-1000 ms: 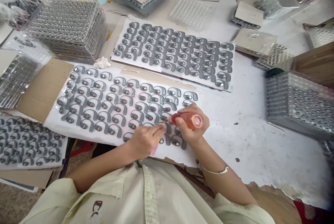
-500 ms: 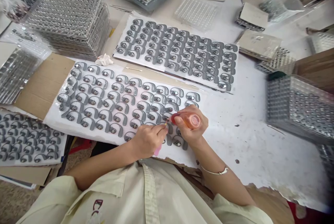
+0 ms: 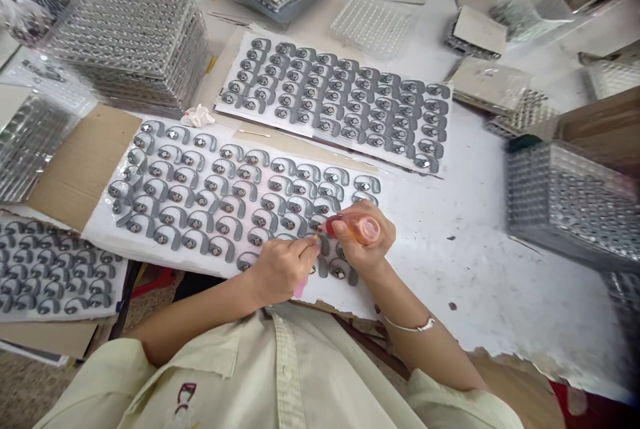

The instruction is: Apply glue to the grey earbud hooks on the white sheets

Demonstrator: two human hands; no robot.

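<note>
Two white sheets (image 3: 350, 302) hold rows of grey earpieces (image 3: 223, 249); the right grip (image 3: 363, 239) clenches an orange bottle (image 3: 367, 230), the left grip (image 3: 283, 269) pinches a pink stick (image 3: 300, 288) over the nearest rows.

The small bottle (image 3: 357, 229) is glossy, translucent orange plastic, and the slim pink handle (image 3: 300, 289) looks like smooth plastic. The hook-shaped earpieces (image 3: 225, 206) are matt grey, each set with a shiny, metallic-looking disc. They lie on a soft-looking white sheet (image 3: 333, 299) over rough brown corrugated cardboard (image 3: 75, 162). The stacked trays (image 3: 135, 36) are glossy clear plastic. The tabletop (image 3: 475, 269) is matt white and scuffed, the shirt sleeve (image 3: 170, 342) is pale woven cloth, and the thin bangle (image 3: 410, 327) is polished metal.
</note>
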